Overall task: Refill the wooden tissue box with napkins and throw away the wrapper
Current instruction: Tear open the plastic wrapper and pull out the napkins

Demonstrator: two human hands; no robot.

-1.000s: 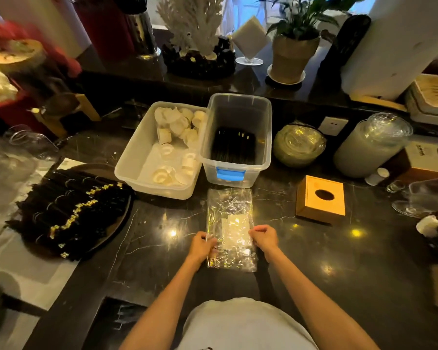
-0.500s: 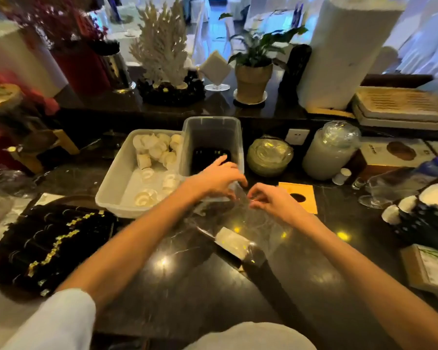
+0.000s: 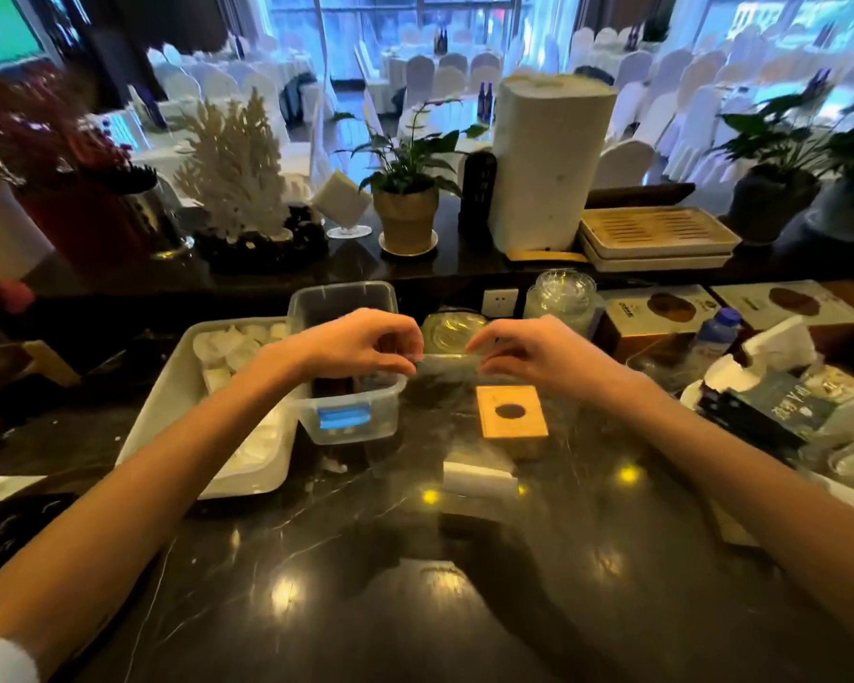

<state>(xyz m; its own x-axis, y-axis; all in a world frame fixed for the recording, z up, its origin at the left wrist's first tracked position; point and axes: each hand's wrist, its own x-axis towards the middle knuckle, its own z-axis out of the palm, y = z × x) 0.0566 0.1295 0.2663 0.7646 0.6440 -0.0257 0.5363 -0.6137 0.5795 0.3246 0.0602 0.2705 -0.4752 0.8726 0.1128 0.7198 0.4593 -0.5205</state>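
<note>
Head view: the left hand (image 3: 361,345) and right hand (image 3: 523,350) each pinch the top edge of the clear wrapper (image 3: 447,362), stretched between both grips; napkins (image 3: 479,478) hang low inside, above the counter (image 3: 366,559). The wooden tissue box (image 3: 511,419) sits behind. Hands are higher than half a second ago.

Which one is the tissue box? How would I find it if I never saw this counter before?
Look at the dark marble counter, then find the person's right hand. The wooden tissue box sits just below that hand, to the right of the clear plastic bin with the blue latch. It is the only orange-brown square block, with a dark oval hole in its top.
</note>
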